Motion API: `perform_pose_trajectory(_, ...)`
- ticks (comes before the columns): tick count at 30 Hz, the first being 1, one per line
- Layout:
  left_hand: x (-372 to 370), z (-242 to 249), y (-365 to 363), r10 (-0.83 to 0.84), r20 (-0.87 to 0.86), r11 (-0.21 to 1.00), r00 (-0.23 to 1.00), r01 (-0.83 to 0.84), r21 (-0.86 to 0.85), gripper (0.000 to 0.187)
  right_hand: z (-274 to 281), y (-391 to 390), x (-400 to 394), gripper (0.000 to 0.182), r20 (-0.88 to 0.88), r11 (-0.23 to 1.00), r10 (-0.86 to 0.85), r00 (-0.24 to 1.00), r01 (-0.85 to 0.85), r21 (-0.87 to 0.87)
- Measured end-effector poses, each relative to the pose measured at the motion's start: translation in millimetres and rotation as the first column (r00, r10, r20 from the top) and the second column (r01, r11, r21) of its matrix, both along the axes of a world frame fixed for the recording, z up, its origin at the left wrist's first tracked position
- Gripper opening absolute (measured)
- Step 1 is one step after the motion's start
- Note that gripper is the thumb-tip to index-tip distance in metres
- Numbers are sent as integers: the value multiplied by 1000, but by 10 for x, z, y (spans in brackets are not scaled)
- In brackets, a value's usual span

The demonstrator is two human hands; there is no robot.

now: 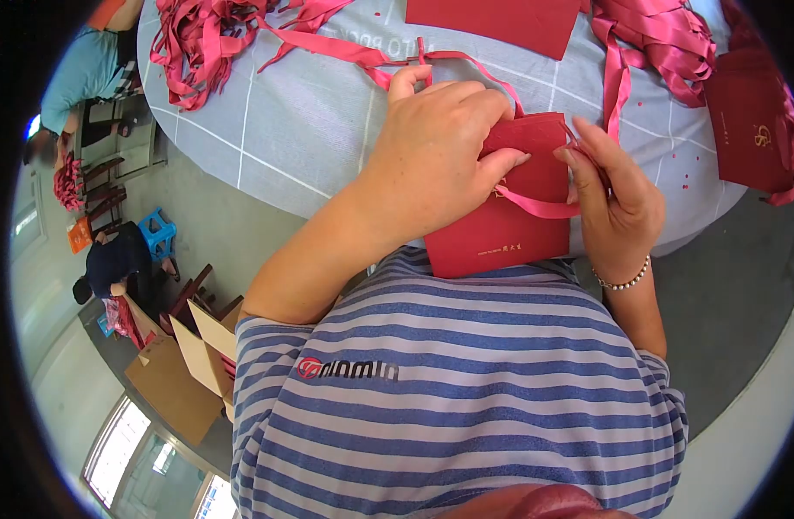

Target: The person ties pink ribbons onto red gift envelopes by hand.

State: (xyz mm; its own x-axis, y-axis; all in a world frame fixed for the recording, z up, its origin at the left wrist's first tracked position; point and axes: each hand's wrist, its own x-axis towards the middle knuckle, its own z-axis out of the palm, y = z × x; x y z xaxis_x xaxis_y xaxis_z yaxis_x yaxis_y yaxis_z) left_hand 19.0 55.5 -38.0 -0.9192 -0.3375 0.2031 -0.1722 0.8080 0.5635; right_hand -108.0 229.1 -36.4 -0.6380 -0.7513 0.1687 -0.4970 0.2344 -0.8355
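Note:
A dark red paper gift bag (501, 246) with small pale lettering lies at the table's near edge, against my striped shirt. My left hand (445, 138) is closed over its upper left part, the thumb pressed on the bag's face near the top edge. A pink-red satin ribbon (535, 205) crosses the front of the bag and runs to my right hand (622, 190). The right thumb and fingers are pinched together at the bag's upper right edge; their tips partly hide what they grip. Another ribbon length (475, 62) trails above my left fingers.
Loose ribbons (198, 52) pile at the table's far left, and a thick ribbon bundle (661, 48) at the far right. Another red bag (756, 130) sits at the right edge. A red sheet or bag (501, 22) lies behind. People, a blue stool (157, 233) and cardboard boxes (176, 385) are at left.

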Motion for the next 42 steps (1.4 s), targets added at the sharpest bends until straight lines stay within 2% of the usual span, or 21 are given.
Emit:
perform_pose_trajectory(1, 0, 0, -1, 0, -10, 1000, 1000, 0, -4, 29, -13, -7, -20, 27, 1, 1000, -1, 1000, 1, 0)
perform_pose_trajectory(3, -2, 1, -1, -3, -21, 1000, 1000, 3, -7, 30, -51, -36, -85, 22, -189, 978, 198, 962, -206, -26)
perform_pose_trajectory(12, -25, 30, 14, -19, -38, 1000, 999, 19, -9, 27, -9, -187, -24, 9, -265, 988, 126, 956, -145, -54)
perform_pose_trajectory(19, -24, 34, 36, -31, -46, 999, 998, 31, -14, 20, -1, -175, -27, 10, -254, 983, 179, 951, -185, -1)
perform_pose_trajectory(22, -44, 38, 49, -47, -94, 998, 994, 44, -40, 16, 18, -228, 15, 10, -348, 987, 154, 925, -161, 10)
perform_pose_trajectory(25, -49, 28, 40, -53, -133, 997, 990, 45, -62, 13, 2, -290, 46, 12, -540, 987, 155, 827, -153, 50)
perform_pose_trajectory(26, -47, 21, 32, -51, -138, 997, 989, 42, -70, 12, -8, -291, 46, 12, -541, 987, 152, 827, -151, 47)
perform_pose_trajectory(31, -6, 6, 49, -55, -127, 997, 990, 47, -63, 9, -67, -324, 1, 13, -297, 990, 127, 946, -141, -26)
perform_pose_trajectory(35, -24, -21, 46, -64, -180, 996, 982, 52, -69, 5, -83, -333, 106, 13, -392, 994, 99, 914, -113, -12)
perform_pose_trajectory(37, -31, -31, 40, -80, -192, 996, 978, 69, -62, 5, -94, -337, 116, 14, -536, 988, 140, 833, -152, 22)
perform_pose_trajectory(41, -14, -21, 15, -85, -169, 995, 982, 76, -59, 6, -132, -319, 98, 11, -570, 985, 170, 804, -157, 72)
perform_pose_trajectory(42, -7, -8, 19, -83, -171, 995, 982, 73, -60, 6, -131, -315, 82, 10, -477, 985, 156, 865, -172, 11)
